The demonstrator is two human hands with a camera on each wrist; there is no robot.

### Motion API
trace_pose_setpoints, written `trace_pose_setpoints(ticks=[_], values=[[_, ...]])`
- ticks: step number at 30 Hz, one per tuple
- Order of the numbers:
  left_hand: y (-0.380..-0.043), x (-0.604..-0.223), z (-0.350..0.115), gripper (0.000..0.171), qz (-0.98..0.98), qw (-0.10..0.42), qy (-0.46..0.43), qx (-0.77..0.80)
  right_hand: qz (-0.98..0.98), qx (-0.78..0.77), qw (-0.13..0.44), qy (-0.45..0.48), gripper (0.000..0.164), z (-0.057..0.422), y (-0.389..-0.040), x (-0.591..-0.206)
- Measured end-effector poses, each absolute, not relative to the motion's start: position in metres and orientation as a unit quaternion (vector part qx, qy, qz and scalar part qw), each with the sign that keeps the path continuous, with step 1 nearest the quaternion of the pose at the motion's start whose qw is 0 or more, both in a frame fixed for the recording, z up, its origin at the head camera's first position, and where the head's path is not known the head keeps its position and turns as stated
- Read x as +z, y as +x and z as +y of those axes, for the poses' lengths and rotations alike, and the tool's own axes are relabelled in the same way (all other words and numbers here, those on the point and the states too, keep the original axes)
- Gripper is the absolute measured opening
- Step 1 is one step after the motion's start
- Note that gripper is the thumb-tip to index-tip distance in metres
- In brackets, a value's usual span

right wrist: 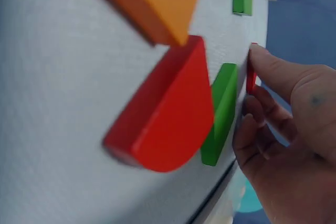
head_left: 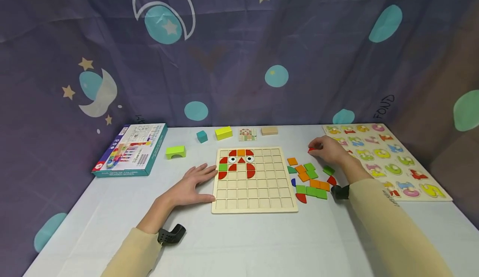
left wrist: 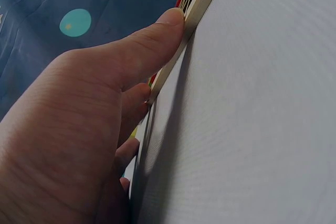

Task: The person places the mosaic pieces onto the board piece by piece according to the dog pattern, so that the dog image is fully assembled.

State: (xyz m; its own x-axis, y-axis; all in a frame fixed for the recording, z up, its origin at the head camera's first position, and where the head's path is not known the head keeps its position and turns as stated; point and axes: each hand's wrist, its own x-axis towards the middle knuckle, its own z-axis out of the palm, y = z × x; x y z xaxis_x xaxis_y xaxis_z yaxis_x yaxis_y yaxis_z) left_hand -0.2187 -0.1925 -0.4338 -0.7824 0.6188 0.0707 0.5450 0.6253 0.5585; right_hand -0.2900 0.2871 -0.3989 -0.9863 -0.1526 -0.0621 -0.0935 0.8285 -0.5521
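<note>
Head view alone shows the whole board (head_left: 258, 194); right fingers (right wrist: 268, 64) pinch a red piece (right wrist: 251, 80), left fingers (head_left: 206, 176) spread

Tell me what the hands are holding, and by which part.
The right hand pinches a red tile by its edges, between thumb and fingers. The left hand grasps nothing; it only touches the wooden grid board at its left edge.

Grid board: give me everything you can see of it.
The grid board is a squarish, pale, wood-looking panel, thin ridges dividing it into shallow square cells inside a plain rim. It lies flat on the white table. Red, orange, green and eye-marked tiles fill some upper-left cells; the lower rows hold none. The left hand touches its left edge.
</note>
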Motion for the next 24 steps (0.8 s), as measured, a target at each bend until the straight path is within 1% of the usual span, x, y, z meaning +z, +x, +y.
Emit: trace_pose_setpoints(ticks=[8,13,19,24], values=[[-0.219,-0.434,-0.192,0.086,0.901,0.067,0.321,0.285,0.951,-0.301,0.047,-0.057,0.018,0.286,-0.286,-0.394],[-0.219,-0.433,-0.191,0.086,0.901,0.069,0.321,0.284,0.938,-0.337,0.046,-0.068,0.018,0.279,-0.281,-0.389],[-0.219,-0.433,-0.193,0.087,0.901,0.070,0.316,0.289,0.915,-0.386,0.046,-0.109,0.019,0.252,-0.275,-0.382],[-0.220,-0.434,-0.194,0.088,0.903,0.069,0.318,0.279,0.903,-0.406,0.061,-0.125,0.018,0.226,-0.269,-0.385]])
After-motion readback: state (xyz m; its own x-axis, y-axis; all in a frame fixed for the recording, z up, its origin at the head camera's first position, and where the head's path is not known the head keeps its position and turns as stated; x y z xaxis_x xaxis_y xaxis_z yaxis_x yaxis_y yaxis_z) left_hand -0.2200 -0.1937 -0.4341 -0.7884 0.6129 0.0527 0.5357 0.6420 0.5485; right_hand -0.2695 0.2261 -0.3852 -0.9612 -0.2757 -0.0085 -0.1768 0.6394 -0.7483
